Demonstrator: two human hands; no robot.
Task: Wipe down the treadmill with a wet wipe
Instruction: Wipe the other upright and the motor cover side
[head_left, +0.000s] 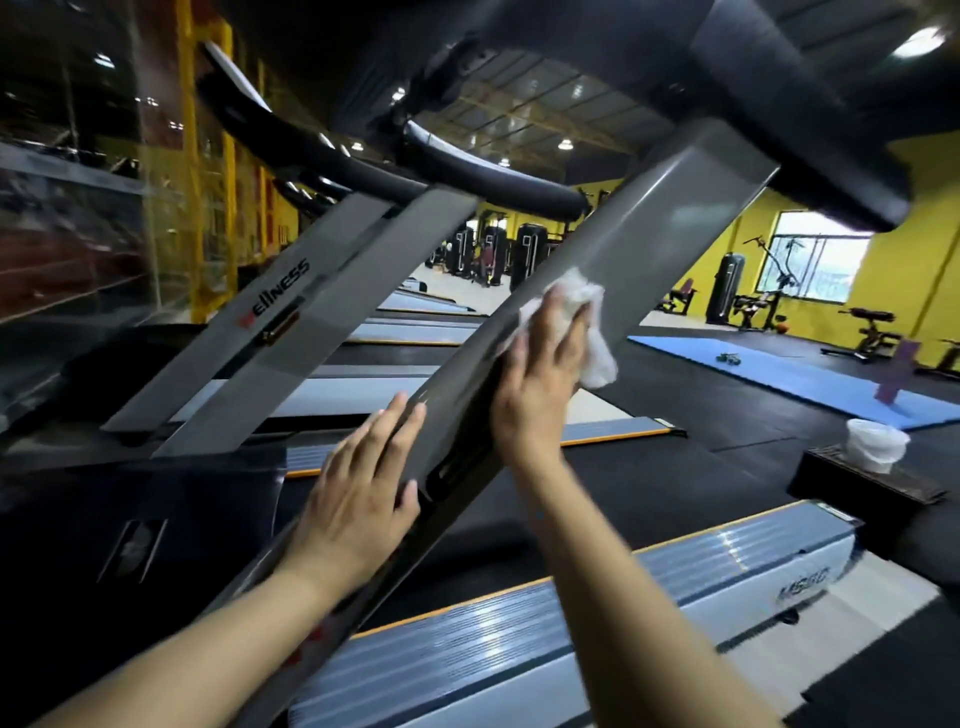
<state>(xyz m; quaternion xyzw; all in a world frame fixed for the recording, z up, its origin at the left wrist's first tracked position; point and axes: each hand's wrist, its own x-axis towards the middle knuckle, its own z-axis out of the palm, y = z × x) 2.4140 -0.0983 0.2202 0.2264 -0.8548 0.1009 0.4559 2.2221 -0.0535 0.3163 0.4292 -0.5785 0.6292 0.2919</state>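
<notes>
Wipe (582, 322) is pressed flat onto treadmill upright (639, 249) by right hand (540, 384), fingers extended; left hand (363, 488) is laid open, fingers spread, just below.

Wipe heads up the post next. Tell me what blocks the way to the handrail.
Nothing visible: above the wet wipe under the right hand, the grey upright runs bare to the handrail. The left hand rests lower.

Left hand (363, 488) flat, fingers (400, 415) spread; right hand (540, 384) pressing, fingers curled
</notes>
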